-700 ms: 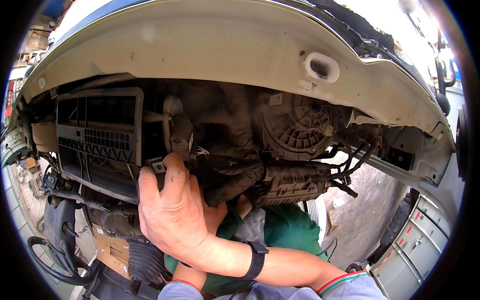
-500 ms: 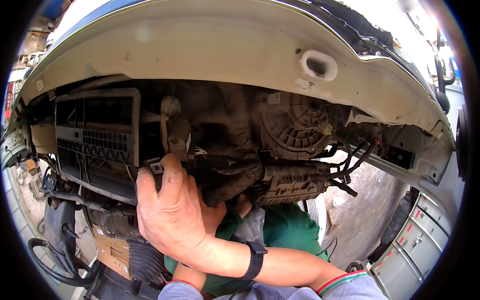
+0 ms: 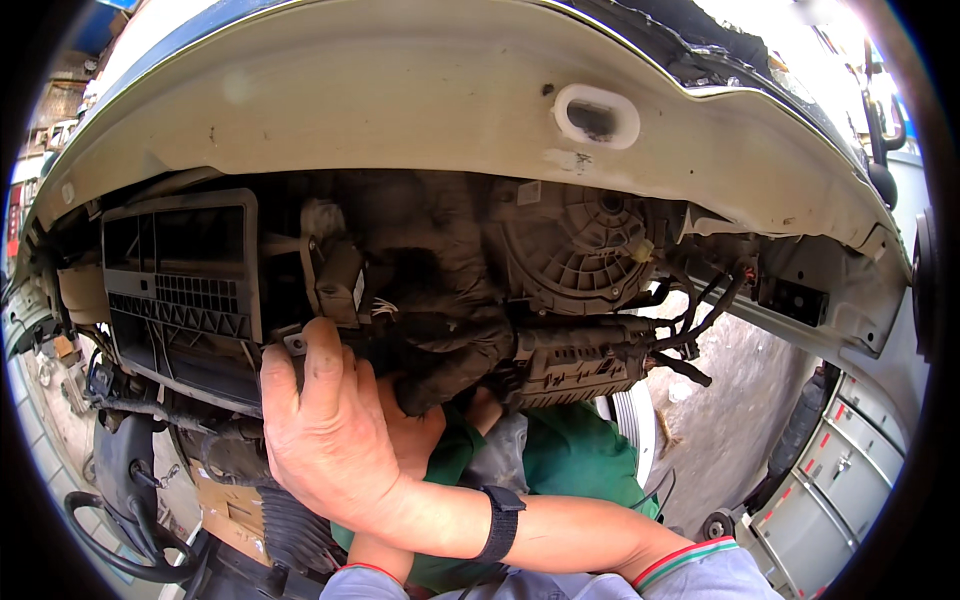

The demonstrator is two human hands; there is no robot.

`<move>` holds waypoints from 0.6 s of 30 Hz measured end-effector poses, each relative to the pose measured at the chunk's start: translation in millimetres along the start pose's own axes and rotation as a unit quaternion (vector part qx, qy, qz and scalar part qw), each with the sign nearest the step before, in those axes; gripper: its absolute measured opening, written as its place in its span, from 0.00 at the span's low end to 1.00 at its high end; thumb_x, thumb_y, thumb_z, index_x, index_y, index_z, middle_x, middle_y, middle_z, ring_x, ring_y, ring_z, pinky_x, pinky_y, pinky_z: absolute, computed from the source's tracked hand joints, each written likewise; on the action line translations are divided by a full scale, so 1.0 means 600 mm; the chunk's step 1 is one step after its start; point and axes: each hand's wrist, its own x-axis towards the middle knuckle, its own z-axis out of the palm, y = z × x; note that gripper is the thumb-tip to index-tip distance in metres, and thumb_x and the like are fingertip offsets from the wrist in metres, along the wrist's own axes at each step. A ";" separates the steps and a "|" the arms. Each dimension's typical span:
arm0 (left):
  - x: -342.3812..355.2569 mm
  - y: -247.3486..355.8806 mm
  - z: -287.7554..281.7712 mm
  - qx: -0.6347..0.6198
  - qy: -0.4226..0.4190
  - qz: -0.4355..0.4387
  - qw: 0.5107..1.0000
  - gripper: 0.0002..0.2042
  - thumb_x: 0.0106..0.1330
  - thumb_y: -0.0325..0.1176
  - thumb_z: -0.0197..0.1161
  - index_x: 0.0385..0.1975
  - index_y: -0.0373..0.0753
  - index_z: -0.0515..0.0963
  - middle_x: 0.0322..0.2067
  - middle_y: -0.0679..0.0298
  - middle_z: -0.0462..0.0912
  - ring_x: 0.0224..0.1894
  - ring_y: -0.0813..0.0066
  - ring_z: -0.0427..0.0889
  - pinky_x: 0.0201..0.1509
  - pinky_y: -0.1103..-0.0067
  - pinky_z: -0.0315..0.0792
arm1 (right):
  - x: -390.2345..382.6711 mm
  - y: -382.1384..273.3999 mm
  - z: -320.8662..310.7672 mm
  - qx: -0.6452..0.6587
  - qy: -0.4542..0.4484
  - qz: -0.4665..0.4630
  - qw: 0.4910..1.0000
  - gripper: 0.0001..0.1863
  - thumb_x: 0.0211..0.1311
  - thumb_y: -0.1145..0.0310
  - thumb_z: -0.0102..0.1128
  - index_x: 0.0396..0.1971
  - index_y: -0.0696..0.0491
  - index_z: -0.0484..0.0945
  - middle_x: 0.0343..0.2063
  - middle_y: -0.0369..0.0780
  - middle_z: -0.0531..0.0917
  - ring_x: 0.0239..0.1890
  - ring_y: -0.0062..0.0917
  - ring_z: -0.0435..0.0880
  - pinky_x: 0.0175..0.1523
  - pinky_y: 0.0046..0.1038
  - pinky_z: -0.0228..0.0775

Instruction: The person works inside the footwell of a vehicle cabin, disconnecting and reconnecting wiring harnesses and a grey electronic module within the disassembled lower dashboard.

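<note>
A stained grey floor (image 3: 725, 430) is seen at the right, bordered by grey metal panels (image 3: 815, 500) marked with small red strips. At the far left, pale paving (image 3: 33, 425) is crossed by joint lines. The upper right is washed out by bright light (image 3: 745, 20).

Pale short sleeves with striped trim, and a dark strap on the right wrist.
The right sleeve (image 3: 715, 580) is a light greyish lavender, its cuff edged by a band (image 3: 688, 561) of red and green stripes with a pale line between; the left sleeve (image 3: 362, 588) matches in cloth and shows a thin red edge. Soft folds crease the pale shirt front (image 3: 550, 585) between them. The wrist strap (image 3: 503, 525) is broad, black and fabric-like, with a raised dark tab at its upper end. The fingers (image 3: 322, 372) are bare.
</note>
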 end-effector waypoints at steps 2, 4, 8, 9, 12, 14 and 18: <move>-0.001 -0.002 0.015 -0.013 -0.002 0.010 1.000 0.42 0.50 0.44 0.68 0.65 0.32 0.62 0.64 0.45 0.65 0.69 0.50 0.59 0.73 0.65 0.52 | 0.002 0.011 0.000 -0.022 0.002 0.003 1.000 0.21 0.49 0.73 0.57 0.46 0.62 0.72 0.51 0.56 0.70 0.38 0.35 0.75 0.44 0.31 0.69; -0.010 -0.018 -0.002 0.011 0.002 -0.006 1.000 0.41 0.50 0.44 0.68 0.65 0.32 0.62 0.64 0.46 0.65 0.68 0.50 0.60 0.73 0.65 0.52 | -0.004 -0.002 -0.001 0.000 -0.004 -0.003 1.000 0.21 0.49 0.73 0.57 0.47 0.62 0.72 0.51 0.55 0.70 0.38 0.35 0.75 0.44 0.31 0.69; -0.001 -0.024 -0.014 0.006 0.003 -0.009 1.000 0.40 0.51 0.43 0.68 0.64 0.32 0.62 0.63 0.46 0.66 0.68 0.51 0.61 0.72 0.66 0.53 | -0.001 -0.007 0.002 0.003 0.016 0.002 1.000 0.21 0.49 0.73 0.57 0.46 0.62 0.72 0.51 0.55 0.70 0.38 0.35 0.76 0.44 0.31 0.69; 0.003 -0.020 -0.013 0.001 0.004 -0.005 1.000 0.40 0.51 0.43 0.68 0.64 0.32 0.62 0.63 0.47 0.66 0.67 0.52 0.61 0.72 0.66 0.53 | 0.000 -0.004 0.000 -0.004 0.017 0.003 1.000 0.21 0.49 0.73 0.57 0.46 0.62 0.72 0.51 0.55 0.70 0.38 0.35 0.76 0.44 0.31 0.69; -0.003 -0.021 0.008 -0.015 0.008 0.003 1.000 0.39 0.52 0.43 0.68 0.64 0.33 0.63 0.63 0.47 0.66 0.67 0.53 0.62 0.72 0.66 0.54 | 0.000 0.006 0.000 -0.019 0.019 0.004 1.000 0.21 0.49 0.73 0.57 0.46 0.62 0.72 0.51 0.55 0.70 0.38 0.35 0.76 0.44 0.31 0.69; -0.003 -0.020 0.002 -0.013 0.012 -0.002 1.000 0.39 0.52 0.43 0.68 0.63 0.33 0.63 0.63 0.48 0.66 0.67 0.53 0.62 0.71 0.66 0.54 | -0.001 0.002 -0.001 -0.016 0.018 0.001 1.000 0.21 0.49 0.73 0.57 0.46 0.62 0.72 0.51 0.55 0.70 0.38 0.35 0.76 0.44 0.31 0.69; -0.005 -0.031 -0.004 -0.003 0.019 0.000 1.000 0.38 0.53 0.42 0.68 0.63 0.33 0.63 0.63 0.48 0.67 0.66 0.54 0.63 0.70 0.67 0.55 | -0.002 -0.007 -0.002 -0.006 0.014 0.004 1.000 0.21 0.50 0.72 0.57 0.46 0.63 0.72 0.51 0.56 0.70 0.38 0.35 0.75 0.45 0.31 0.69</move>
